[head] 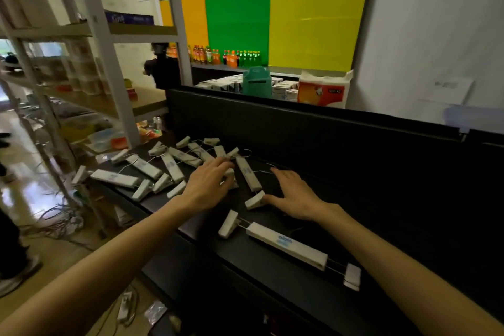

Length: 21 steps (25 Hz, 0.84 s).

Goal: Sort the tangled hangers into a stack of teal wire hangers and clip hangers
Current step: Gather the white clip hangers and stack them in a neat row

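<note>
Several white clip hangers with thin wire hooks lie tangled on a black table (313, 294). The main heap of clip hangers (152, 169) spreads across the table's far left. One clip hanger (287, 245) lies apart near the front edge. My left hand (207, 185) rests on the middle of the heap, fingers curled over a white clip; how firmly it holds is unclear. My right hand (294, 196) lies flat with fingers spread, its thumb touching a white clip (255, 200). I see no teal wire hangers.
A raised black back panel (327, 128) borders the table behind the hangers. A metal shelf rack (109, 63) stands to the left, with loose cables on the floor below. Behind the panel are a teal box (256, 82), small cartons and drink bottles.
</note>
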Motion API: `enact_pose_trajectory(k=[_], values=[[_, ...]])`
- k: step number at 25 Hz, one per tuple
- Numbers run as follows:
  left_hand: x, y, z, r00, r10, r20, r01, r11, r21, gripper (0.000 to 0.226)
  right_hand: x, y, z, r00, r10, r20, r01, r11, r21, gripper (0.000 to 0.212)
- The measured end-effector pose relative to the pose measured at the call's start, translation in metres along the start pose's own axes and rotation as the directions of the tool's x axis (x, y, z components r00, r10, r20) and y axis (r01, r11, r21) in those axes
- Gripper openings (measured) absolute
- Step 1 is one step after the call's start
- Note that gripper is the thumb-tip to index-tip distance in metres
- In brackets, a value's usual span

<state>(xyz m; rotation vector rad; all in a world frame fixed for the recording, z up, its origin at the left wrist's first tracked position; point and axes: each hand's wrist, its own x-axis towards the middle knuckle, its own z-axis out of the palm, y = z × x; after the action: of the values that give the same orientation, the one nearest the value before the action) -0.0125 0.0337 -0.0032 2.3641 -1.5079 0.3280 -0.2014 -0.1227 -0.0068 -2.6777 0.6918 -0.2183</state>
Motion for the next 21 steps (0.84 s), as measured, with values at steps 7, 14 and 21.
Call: enact_pose_trajectory(k=[7, 14, 21], values=[[0.061, 0.007, 0.026, 0.896, 0.346, 0.278, -0.362, 0.932, 0.009, 0.044, -0.04, 0.002, -0.013, 0.98, 0.199, 0.023, -0.201, 0.975, 0.097, 0.082], [0.068, 0.006, 0.025, 0.732, 0.59, 0.341, -0.564, 0.805, -0.184, 0.041, -0.127, -0.017, -0.012, 0.861, 0.509, 0.01, -0.506, 0.855, 0.116, 0.087], [0.054, 0.029, 0.02, 0.626, 0.733, 0.265, -0.713, 0.676, -0.186, 0.036, -0.169, -0.041, 0.002, 0.798, 0.574, -0.183, -0.582, 0.813, 0.008, 0.075]])
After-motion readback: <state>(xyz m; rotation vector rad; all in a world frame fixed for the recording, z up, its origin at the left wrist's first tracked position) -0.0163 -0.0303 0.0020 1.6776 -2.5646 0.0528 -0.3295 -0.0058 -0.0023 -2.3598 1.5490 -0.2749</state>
